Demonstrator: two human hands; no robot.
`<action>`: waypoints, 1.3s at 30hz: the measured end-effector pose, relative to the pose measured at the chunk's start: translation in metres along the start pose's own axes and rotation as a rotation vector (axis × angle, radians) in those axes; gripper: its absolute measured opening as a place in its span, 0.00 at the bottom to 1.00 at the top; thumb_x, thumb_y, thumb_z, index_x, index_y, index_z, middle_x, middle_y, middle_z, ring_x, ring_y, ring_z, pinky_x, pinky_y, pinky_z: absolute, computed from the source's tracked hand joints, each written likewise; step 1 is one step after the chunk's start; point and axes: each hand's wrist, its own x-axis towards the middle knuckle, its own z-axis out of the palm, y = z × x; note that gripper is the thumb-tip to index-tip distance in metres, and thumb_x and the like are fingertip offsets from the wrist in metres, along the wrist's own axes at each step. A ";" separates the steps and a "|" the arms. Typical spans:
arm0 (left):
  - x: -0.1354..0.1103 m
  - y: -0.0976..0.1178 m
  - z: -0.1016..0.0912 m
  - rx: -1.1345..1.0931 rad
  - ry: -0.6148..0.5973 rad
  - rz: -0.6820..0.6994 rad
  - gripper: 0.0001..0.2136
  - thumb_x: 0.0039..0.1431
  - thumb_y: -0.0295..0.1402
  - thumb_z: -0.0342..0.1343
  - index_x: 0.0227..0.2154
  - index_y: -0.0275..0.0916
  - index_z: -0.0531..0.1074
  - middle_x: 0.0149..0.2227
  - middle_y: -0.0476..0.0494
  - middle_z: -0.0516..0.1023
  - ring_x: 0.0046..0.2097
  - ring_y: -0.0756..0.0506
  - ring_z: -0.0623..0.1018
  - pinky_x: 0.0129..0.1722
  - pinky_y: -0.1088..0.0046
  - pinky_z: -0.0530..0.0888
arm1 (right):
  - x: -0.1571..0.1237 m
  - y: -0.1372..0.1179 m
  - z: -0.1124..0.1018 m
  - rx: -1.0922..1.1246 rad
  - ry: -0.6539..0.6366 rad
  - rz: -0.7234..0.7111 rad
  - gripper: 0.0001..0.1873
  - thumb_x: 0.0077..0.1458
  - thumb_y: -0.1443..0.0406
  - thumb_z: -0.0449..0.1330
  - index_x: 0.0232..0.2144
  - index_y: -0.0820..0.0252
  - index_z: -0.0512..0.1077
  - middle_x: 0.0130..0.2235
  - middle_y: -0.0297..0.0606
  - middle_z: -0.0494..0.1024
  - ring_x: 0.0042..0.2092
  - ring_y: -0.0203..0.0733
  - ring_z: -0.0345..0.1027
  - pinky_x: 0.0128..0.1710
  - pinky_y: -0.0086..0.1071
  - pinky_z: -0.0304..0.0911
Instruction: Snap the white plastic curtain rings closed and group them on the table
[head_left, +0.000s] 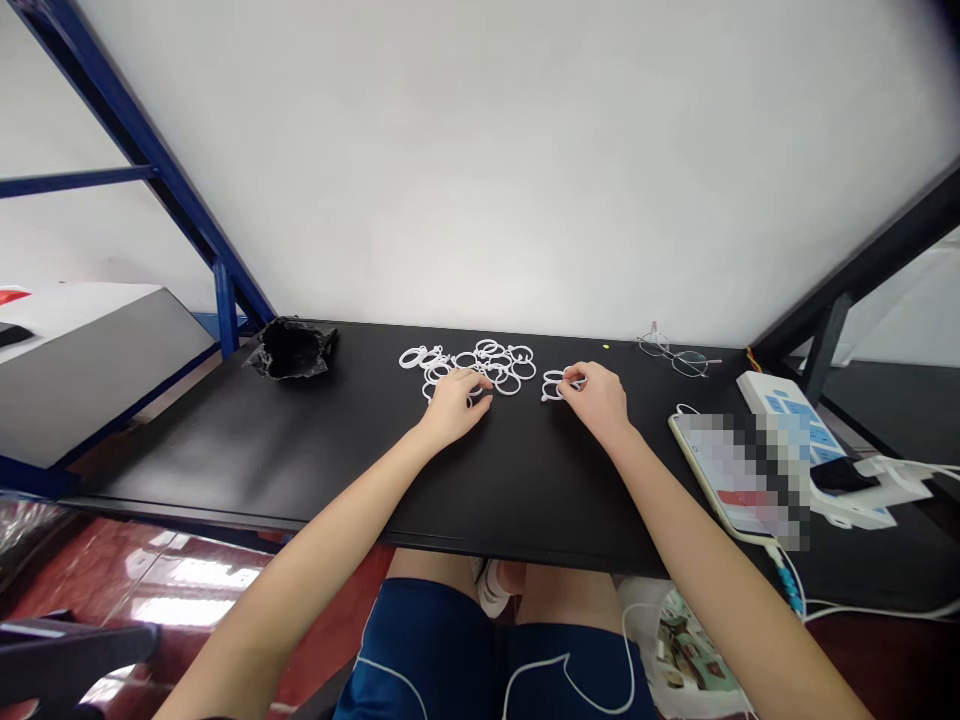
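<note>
Blue shorts (420, 650) are facing a white round-ring pile (491, 362), unclenched left hand (452, 408) nearer. Right hand (601, 400) is pinching separate white rings (553, 384) rightward.

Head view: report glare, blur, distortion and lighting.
Head view: bright glare patches on the red floor, a pale glow mid-wall, soft sheen on the left of the black table; head view: mosaic blocks hide much of the phone; head view: wide-angle stretch widens the forearms toward the lower corners; white rings fairly crisp, though small.
</note>
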 end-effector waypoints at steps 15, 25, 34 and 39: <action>-0.003 -0.004 0.000 0.169 -0.013 -0.099 0.24 0.56 0.30 0.55 0.56 0.39 0.60 0.53 0.36 0.69 0.55 0.37 0.68 0.54 0.52 0.65 | -0.002 -0.006 -0.003 -0.003 0.067 -0.009 0.04 0.49 0.66 0.57 0.26 0.55 0.72 0.32 0.35 0.74 0.30 0.39 0.65 0.28 0.33 0.55; -0.004 -0.003 0.000 0.146 -0.067 -0.094 0.18 0.57 0.25 0.51 0.50 0.42 0.64 0.48 0.40 0.74 0.50 0.40 0.74 0.51 0.56 0.68 | -0.003 -0.011 -0.005 0.071 0.104 -0.013 0.03 0.49 0.67 0.57 0.25 0.56 0.71 0.31 0.34 0.74 0.27 0.37 0.64 0.28 0.32 0.56; -0.002 -0.006 0.001 0.118 -0.072 -0.063 0.10 0.56 0.24 0.49 0.40 0.42 0.67 0.41 0.44 0.75 0.42 0.43 0.76 0.47 0.60 0.70 | -0.002 -0.010 -0.003 0.120 0.127 -0.057 0.04 0.48 0.67 0.56 0.25 0.57 0.70 0.31 0.35 0.75 0.26 0.37 0.63 0.32 0.33 0.60; -0.002 -0.008 0.002 0.072 -0.062 -0.032 0.09 0.56 0.22 0.49 0.37 0.40 0.69 0.36 0.45 0.74 0.37 0.45 0.75 0.44 0.64 0.72 | -0.002 -0.010 -0.002 0.138 0.130 -0.072 0.04 0.49 0.67 0.56 0.24 0.57 0.70 0.31 0.36 0.75 0.26 0.37 0.63 0.32 0.34 0.61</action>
